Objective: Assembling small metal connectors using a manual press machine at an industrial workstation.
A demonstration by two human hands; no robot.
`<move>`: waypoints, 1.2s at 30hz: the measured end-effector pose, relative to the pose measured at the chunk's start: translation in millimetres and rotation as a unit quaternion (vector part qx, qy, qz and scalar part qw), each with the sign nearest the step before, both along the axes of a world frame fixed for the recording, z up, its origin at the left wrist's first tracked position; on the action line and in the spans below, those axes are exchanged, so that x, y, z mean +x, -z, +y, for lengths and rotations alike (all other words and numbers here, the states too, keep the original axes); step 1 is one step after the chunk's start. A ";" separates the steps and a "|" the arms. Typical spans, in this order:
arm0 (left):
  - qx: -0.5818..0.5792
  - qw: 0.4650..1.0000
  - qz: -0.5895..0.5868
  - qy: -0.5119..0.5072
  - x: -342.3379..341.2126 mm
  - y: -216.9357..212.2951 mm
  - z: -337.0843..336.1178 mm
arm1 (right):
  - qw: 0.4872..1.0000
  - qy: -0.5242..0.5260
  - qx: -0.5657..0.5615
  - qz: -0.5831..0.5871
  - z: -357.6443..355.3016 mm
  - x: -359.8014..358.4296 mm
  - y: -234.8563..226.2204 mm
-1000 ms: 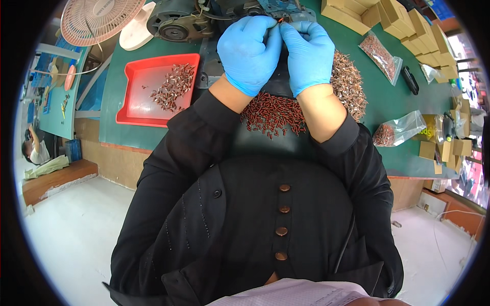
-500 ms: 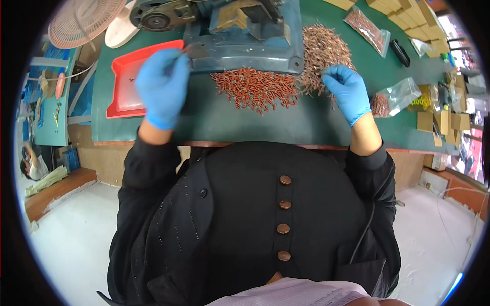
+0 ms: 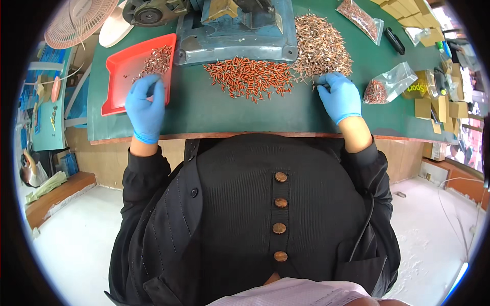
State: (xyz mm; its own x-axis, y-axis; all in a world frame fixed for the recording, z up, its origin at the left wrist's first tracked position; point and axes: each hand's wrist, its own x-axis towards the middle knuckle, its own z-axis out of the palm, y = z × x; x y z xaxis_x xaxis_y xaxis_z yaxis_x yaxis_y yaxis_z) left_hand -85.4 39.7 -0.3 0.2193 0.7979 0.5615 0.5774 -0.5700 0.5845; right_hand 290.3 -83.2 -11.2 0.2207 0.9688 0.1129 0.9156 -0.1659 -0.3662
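Both my hands wear blue gloves. My left hand (image 3: 146, 108) is over the front right of a red tray (image 3: 116, 84), its fingers curled and thumb close to them. Any piece between them is hidden. Just beyond its fingertips, small brownish pieces (image 3: 157, 60) lie in the tray. My right hand (image 3: 341, 99) is closed in a pinch at the near edge of a large heap of thin copper-brown pieces (image 3: 322, 48). What its fingertips hold is too small to make out. Between the hands lies a pile of small orange-red cylinders with shiny ends (image 3: 249, 77).
A blue-grey machine base (image 3: 235, 50) stands behind the orange-red pile. To the right are a clear bag of reddish pieces (image 3: 376, 92), another filled bag (image 3: 360, 19), a black pen-like object (image 3: 394, 41) and cardboard boxes (image 3: 422, 108). A fan (image 3: 76, 23) is at far left.
My left hand has come from the machine's left corner toward me, down to the tray's front. Brownish pieces now show in the tray. My right hand stays by the heap; the view shifted slightly.
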 end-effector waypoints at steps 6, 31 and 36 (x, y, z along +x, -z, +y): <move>0.040 0.994 0.043 0.096 34.2 -11.0 -8.8 | 0.994 -0.099 -0.035 0.004 5.7 15.2 -9.9; -0.125 0.908 -0.007 0.400 137.2 -46.1 -52.0 | 0.860 -0.142 -0.217 0.440 8.8 -50.9 -65.8; -0.129 0.910 0.003 0.395 127.7 -12.1 -44.7 | 0.826 -0.115 -0.228 0.503 9.9 -59.6 -33.9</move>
State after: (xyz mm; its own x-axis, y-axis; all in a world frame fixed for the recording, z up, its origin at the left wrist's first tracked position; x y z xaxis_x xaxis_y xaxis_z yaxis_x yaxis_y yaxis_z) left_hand 42.2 -5.0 11.8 0.7839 0.4952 0.3746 0.0507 -0.6524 0.7562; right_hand 230.7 -73.3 22.8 -0.2155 0.8893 -0.4033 0.2120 -0.3606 -0.9083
